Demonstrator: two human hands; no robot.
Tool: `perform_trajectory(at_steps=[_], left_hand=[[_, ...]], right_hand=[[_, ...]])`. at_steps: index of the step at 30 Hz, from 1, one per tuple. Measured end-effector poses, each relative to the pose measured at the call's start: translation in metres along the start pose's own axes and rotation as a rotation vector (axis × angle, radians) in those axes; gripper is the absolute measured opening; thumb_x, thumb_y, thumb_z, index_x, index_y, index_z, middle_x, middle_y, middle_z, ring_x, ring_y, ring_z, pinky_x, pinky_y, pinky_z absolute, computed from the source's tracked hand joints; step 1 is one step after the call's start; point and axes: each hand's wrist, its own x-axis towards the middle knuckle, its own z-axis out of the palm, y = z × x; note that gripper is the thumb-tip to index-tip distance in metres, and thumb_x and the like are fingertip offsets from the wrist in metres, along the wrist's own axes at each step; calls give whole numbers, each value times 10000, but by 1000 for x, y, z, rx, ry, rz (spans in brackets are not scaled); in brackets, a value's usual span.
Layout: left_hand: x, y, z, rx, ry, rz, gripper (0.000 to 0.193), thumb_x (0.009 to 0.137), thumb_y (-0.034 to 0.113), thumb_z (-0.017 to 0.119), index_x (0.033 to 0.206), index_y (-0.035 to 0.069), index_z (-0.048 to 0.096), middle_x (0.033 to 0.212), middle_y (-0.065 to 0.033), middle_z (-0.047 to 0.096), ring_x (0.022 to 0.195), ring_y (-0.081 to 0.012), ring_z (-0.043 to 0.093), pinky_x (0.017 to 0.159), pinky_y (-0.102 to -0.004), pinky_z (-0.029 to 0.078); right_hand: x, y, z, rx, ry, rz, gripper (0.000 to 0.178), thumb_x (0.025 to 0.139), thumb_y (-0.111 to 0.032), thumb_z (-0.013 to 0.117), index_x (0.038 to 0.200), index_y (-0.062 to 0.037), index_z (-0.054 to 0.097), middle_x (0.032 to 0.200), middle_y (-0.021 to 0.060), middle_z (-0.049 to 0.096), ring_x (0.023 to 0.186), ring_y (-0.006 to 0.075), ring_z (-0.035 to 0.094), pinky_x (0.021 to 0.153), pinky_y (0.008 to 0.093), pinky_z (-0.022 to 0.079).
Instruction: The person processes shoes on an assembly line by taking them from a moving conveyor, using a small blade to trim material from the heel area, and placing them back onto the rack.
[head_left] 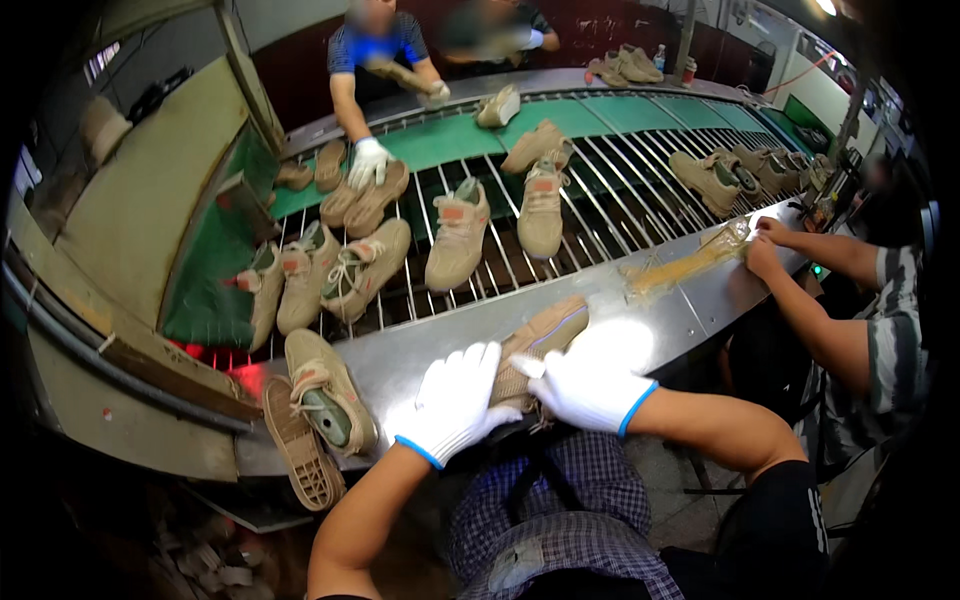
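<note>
A beige shoe (535,345) tilts over the near metal edge, its side and brown sole with a thin lilac line turned partly up. My left hand (458,400), in a white knit glove with a blue cuff, grips its left side with fingers together. Gloved the same way, my right hand (597,392) closes on the right side near the shoe's opening, fingers bent against it. Part of the shoe is hidden under both gloves. Left of my left hand stands another laced beige shoe (330,395), with a brown sole (298,440) facing out beside it.
Several beige shoes (460,235) rest on the metal-rod conveyor (600,210) ahead. Across it, a co-worker's gloved hand (370,163) touches shoes. At right, another person's bare hands (765,240) work above a yellow-stained patch (680,268). A machine housing (150,190) borders the left.
</note>
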Motion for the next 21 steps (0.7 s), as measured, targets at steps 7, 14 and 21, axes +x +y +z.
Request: perform_trajectory(at_steps=[7, 14, 21], left_hand=[[-1, 5, -13, 47, -61, -40, 1088, 696, 592, 909, 1473, -24, 460, 1447, -243, 562, 1309, -412, 583, 1104, -475, 498], [106, 53, 8, 30, -41, -150, 1002, 767, 542, 853, 1496, -6, 436, 1438, -223, 566, 1282, -387, 621, 1011, -494, 555], [114, 57, 31, 5, -62, -136, 639, 836, 550, 773, 1223, 55, 653, 1134, -162, 734, 1030, -348, 740, 873, -476, 593]], right_hand=[[8, 124, 68, 401, 465, -172, 460, 1015, -388, 605, 1322, -55, 687, 1143, 234, 707, 1022, 400, 668, 929, 513, 522], [9, 193, 128, 169, 733, 97, 503, 1049, -316, 570, 1473, -46, 580, 1362, 261, 633, 1276, 415, 582, 1118, 510, 441], [-3, 174, 110, 320, 662, 69, 480, 1064, -281, 559, 1490, -59, 581, 1422, 240, 611, 1304, 391, 571, 1147, 495, 424]])
